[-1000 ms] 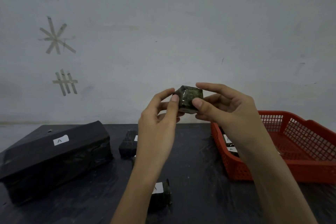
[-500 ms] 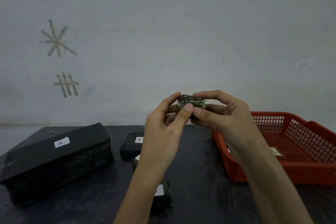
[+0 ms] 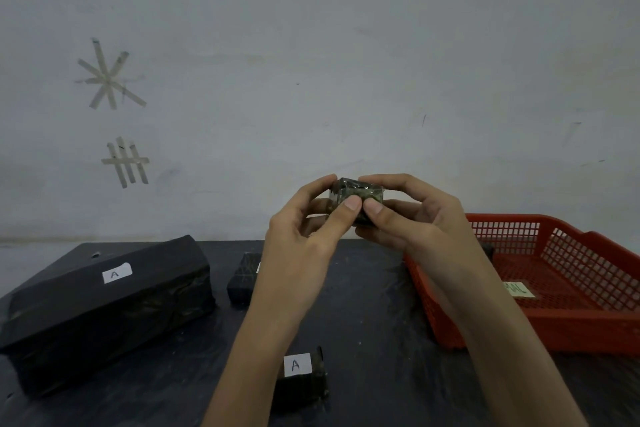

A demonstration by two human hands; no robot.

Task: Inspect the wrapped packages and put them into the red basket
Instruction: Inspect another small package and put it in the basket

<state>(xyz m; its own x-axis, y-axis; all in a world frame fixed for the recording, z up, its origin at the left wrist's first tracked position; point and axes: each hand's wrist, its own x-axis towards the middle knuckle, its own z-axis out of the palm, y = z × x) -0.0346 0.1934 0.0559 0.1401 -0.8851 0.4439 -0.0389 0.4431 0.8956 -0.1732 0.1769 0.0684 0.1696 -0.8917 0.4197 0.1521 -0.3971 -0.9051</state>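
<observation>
Head cam, fwd-down, close over table point(image 3: 374, 319).

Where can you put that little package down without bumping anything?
Bare table lies between the front labelled package and the red basket. The basket's visible floor is bare right of its paper label. It is crowded at left, where the big black package sits close to a small package.

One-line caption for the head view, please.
Left hand and right hand pinch a small wrapped package above the dark table; the red basket sits at right, a large black package at left.
</observation>
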